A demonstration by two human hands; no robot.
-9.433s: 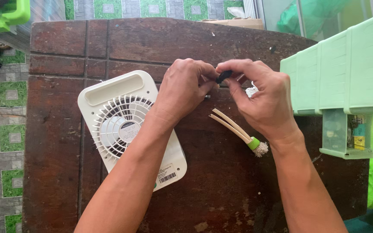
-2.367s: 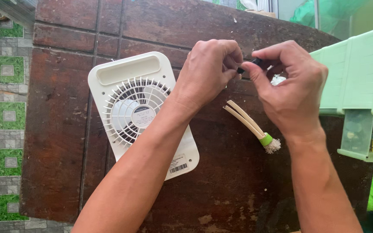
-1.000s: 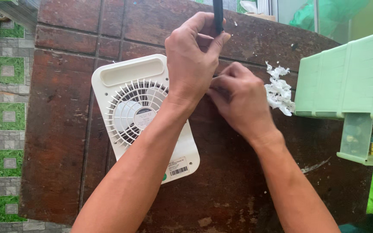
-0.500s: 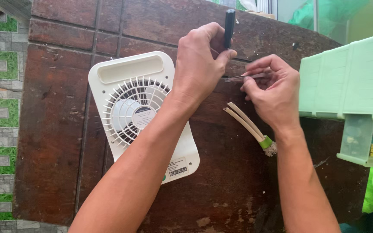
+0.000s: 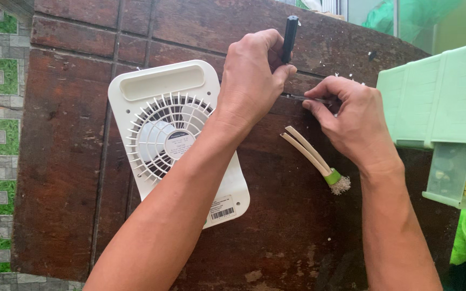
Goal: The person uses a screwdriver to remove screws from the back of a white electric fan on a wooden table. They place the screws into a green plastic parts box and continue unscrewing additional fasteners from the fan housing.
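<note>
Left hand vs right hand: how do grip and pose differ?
The left hand is curled around an upright black handle; the right hand pinches a thin dark rod lying nearly flat. The left forearm crosses the white fan; the right wrist lies beside the small green-banded brush. Both hands work over the dark wooden table.

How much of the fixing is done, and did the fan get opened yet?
Not opened yet: the white fan lies whole on the wooden table, grille on. Some white scraps already lie on the wood. In hand now: the left hand grips a black-handled tool while the right hand pinches its thin metal shaft. The small brush lies beside them, not in either hand.
</note>
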